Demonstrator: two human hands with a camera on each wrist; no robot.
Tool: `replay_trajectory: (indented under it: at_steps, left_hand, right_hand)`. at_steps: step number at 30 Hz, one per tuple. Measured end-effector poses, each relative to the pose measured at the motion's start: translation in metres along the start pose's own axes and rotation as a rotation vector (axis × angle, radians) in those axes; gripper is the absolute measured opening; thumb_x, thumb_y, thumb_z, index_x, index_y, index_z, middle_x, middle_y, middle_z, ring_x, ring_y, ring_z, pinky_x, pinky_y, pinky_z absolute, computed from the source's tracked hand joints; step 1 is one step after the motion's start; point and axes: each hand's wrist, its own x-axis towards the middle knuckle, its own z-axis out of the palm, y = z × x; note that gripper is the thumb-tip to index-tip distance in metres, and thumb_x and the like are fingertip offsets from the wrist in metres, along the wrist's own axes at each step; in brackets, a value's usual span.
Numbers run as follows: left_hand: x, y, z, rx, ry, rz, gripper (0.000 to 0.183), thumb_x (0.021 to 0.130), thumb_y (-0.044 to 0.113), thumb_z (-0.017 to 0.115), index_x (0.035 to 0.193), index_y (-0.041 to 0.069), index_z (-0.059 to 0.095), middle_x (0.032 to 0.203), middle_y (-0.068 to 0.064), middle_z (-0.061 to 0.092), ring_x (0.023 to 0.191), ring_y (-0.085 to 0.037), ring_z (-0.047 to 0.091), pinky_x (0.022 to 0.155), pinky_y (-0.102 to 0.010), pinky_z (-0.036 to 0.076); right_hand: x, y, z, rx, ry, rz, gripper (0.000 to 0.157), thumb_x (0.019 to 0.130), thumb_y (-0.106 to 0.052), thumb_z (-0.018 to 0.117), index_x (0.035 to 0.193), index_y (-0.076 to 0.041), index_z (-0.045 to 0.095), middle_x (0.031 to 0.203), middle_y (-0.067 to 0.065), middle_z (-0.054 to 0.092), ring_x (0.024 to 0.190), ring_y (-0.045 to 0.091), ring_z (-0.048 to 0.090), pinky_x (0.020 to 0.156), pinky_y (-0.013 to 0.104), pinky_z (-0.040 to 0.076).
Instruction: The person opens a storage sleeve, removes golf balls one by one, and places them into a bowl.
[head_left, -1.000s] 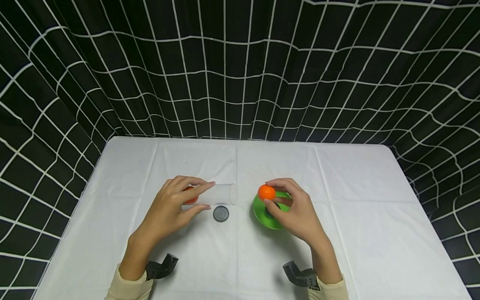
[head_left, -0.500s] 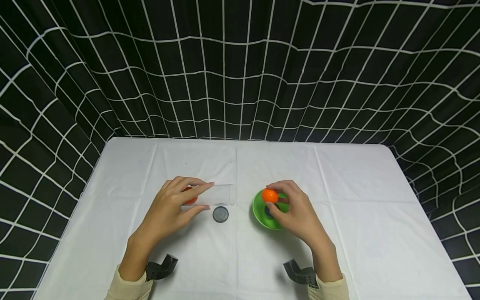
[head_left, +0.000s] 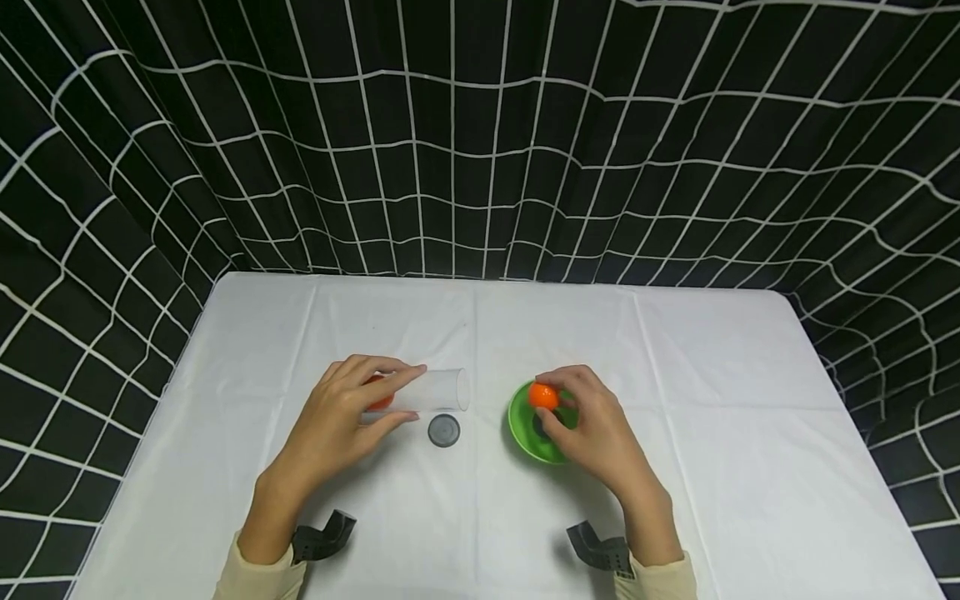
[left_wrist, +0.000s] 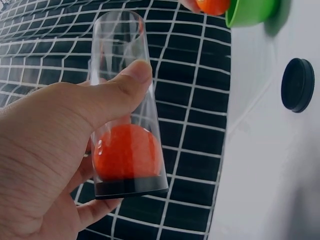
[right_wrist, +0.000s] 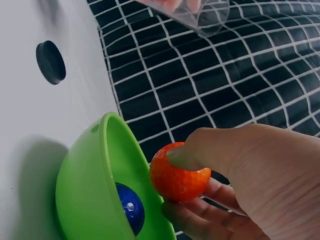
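Note:
My left hand [head_left: 341, 408] grips a clear plastic tube [left_wrist: 120, 45] lying on its side, its uncapped end facing right. Inside, an orange ball [left_wrist: 127, 152] sits against the black cap [left_wrist: 131, 186] at the tube's other end. Thumb and fingers of my right hand [head_left: 592, 425] pinch another orange ball [right_wrist: 179, 172] over the green bowl [head_left: 525, 442]. A dark blue ball [right_wrist: 131, 206] lies in that bowl, partly hidden by its rim and my hand.
A loose dark round cap [head_left: 444, 430] lies on the white-covered table [head_left: 480, 517] between the tube and the bowl. Behind the table's far edge hangs a black curtain with white netting [head_left: 450, 167].
My right hand has shifted slightly right and toward me with the orange ball, from the bowl's left edge to over the bowl. The left hand and tube have barely moved.

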Motion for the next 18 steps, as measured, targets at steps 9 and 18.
replay_trajectory:
  at_steps: [9,18]
  left_hand:
    - [0.0012,-0.0020,-0.0008,0.001,0.014,0.010,0.054,0.084,0.026,0.091,0.135,0.028,0.074,0.123,0.003,0.074,0.113,-0.020,0.066,0.100,-0.045,0.049]
    - [0.0019,-0.0018,-0.0014,-0.003,0.008,-0.006,0.055,0.084,0.023,0.091,0.136,0.028,0.073,0.127,0.003,0.074,0.114,-0.020,0.065,0.104,-0.046,0.047]
  right_hand:
    - [-0.0011,-0.0020,-0.0038,-0.034,0.000,-0.006,0.035,0.087,-0.002,0.081,0.120,-0.008,0.073,0.120,0.007,0.067,0.110,0.024,0.071,0.097,0.045,0.062]
    - [0.0005,-0.0007,-0.0034,-0.071,-0.022,-0.018,0.035,0.087,0.000,0.080,0.120,-0.008,0.073,0.120,0.006,0.069,0.108,0.025,0.070,0.096,0.047,0.060]
